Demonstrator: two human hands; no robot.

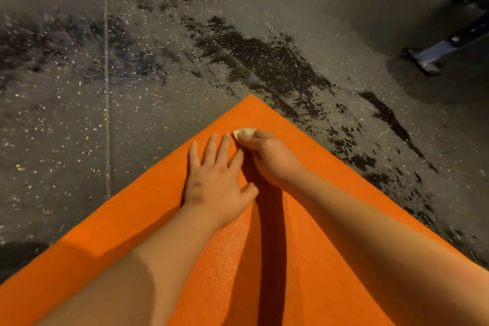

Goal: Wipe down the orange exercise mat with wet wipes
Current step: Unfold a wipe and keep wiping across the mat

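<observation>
Near orange mat (pixel 164 233) corner: left hand (pixel 215 180) flat, fingers spread; right hand (pixel 270 159) clutches white wipe (pixel 244 132).

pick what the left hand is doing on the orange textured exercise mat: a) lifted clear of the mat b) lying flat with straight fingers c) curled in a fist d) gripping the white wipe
B: the left hand lies flat on the orange textured exercise mat with its fingers straight, while the right hand pinches the crumpled white wet wipe.
</observation>
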